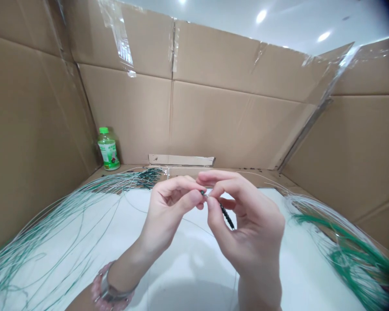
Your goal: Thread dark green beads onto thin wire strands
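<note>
My left hand (171, 207) and my right hand (246, 220) meet in front of me, their fingertips pinching a short string of small black beads (227, 216) on thin line. The left fingertips hold its upper end, and the right thumb and forefinger grip just beside them. The lower end of the string hangs free below the right thumb. Fine white and green lines (52, 233) spread across the left of the white surface, with more in a heap (343, 246) at the right. A bunch of dark beaded strands (149, 178) lies beyond my left hand.
Taped cardboard walls (214, 121) surround the white work surface (194, 263) on the far and side faces. A green-capped plastic bottle (108, 149) stands in the far left corner. A loose cardboard strip (181, 160) leans at the back. A pink beaded bracelet and watch (112, 289) circle my left wrist.
</note>
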The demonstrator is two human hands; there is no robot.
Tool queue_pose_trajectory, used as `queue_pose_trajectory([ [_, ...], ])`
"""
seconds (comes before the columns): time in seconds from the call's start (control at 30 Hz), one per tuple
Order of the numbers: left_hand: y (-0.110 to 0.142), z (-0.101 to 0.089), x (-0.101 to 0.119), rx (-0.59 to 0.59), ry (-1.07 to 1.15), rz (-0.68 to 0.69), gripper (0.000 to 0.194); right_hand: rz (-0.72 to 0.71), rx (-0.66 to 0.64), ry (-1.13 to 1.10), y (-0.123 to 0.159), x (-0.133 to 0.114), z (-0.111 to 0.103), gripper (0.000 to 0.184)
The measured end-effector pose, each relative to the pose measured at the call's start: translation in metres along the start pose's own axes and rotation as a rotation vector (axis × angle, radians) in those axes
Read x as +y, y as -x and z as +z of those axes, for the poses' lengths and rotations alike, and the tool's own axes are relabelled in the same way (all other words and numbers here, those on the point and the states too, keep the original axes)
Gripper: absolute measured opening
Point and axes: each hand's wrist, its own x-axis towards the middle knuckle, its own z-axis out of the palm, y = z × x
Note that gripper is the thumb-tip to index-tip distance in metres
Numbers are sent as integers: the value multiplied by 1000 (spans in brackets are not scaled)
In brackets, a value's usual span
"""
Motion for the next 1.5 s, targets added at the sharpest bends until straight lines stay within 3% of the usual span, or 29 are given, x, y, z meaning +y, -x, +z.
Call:
queue_pose_trajectory([
  [0.2, 2, 0, 0, 15, -37, 21, 3, -10, 7, 9, 0, 0, -1, 19],
  [0.5, 4, -6, -3, -56, -134, 118, 10, -19, 10, 7, 0, -1, -2, 20],
  [0.93, 4, -4, -1, -19, -262, 210, 11, -7, 2, -12, 0, -2, -5, 21],
  [1.03, 4, -3, 3, -15, -359, 267, 13, -10, -1, 33, 0, -2, -5, 20],
  [1.27, 3, -11, 12, -65, -805, 528, 28, -113, -14, 270, 1, -1, -9, 17],
  [1.5, 4, -15, 20, -85, -861, 457, 22, -110, -57, 261, 0, -1, -12, 19],
])
